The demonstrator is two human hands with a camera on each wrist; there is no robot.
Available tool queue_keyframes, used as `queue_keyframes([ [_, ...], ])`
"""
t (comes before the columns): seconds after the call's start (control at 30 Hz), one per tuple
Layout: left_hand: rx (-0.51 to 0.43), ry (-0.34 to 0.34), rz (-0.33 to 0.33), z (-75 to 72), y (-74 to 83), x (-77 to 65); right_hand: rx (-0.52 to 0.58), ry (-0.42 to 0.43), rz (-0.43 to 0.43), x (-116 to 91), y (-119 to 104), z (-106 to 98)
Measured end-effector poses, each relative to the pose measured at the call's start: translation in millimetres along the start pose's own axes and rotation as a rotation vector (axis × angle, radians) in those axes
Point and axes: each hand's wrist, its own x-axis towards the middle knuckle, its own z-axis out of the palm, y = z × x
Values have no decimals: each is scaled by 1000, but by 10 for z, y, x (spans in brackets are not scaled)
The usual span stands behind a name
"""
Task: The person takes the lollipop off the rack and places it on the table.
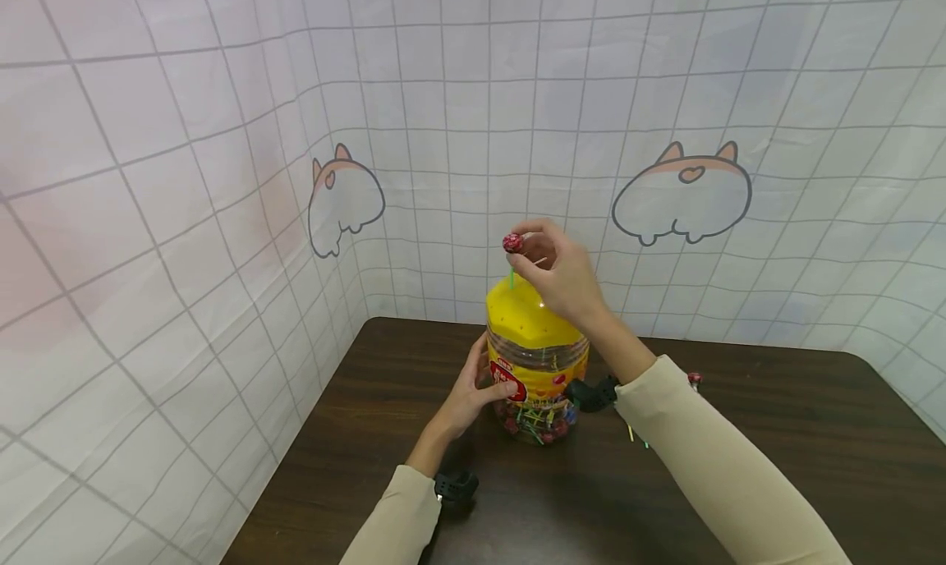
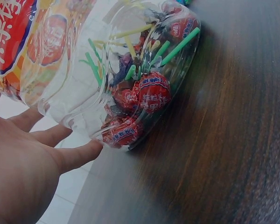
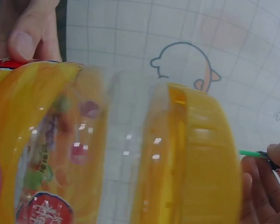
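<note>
A clear plastic jar (image 1: 538, 358) with a yellow lid (image 1: 521, 317) stands upright on the table. My left hand (image 1: 466, 397) grips its left side, thumb across the front label and fingers round the back. Above the lid, my right hand (image 1: 567, 276) pinches a lollipop (image 1: 512, 243) just below its red-wrapped head. Its green stick (image 3: 251, 153) points down, with the lower end right at the lid's top. Red-wrapped lollipops (image 2: 154, 92) with green and yellow sticks lie in the bottom of the jar, seen in the left wrist view.
More lollipops (image 1: 694, 378) lie on the dark wooden table (image 1: 355, 442) to the right, partly hidden behind my right sleeve. A white cloth (image 1: 443, 163) with grid lines hangs close behind the table and along its left side.
</note>
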Motion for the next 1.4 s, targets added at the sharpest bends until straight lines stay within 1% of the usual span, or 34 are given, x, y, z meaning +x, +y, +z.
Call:
queue_keyframes([
  [0.13, -2, -5, 2, 2, 2, 3, 60, 42, -19, -11, -41, -74],
  [0.33, -1, -5, 7, 0, -6, 0, 95, 34, -13, -102, -31, -236],
  [0.53, 2, -5, -1, -4, -17, -2, 105, 41, 26, -297, 51, -400],
  [0.83, -2, -9, -4, -11, -22, -3, 127, 48, 60, -623, 155, -618],
  [1.0, -3, -10, -1, -9, -11, -12, 142, 58, 85, -804, 258, -719],
  [1.1, -2, -9, -4, -7, -8, -16, 142, 60, 116, -921, 342, -781],
  [1.27, 2, -11, -2, -5, -7, -9, 122, 72, 184, -1138, 507, -889],
  [1.4, -2, -13, -1, -6, -10, -3, 121, 88, 203, -1302, 656, -980],
])
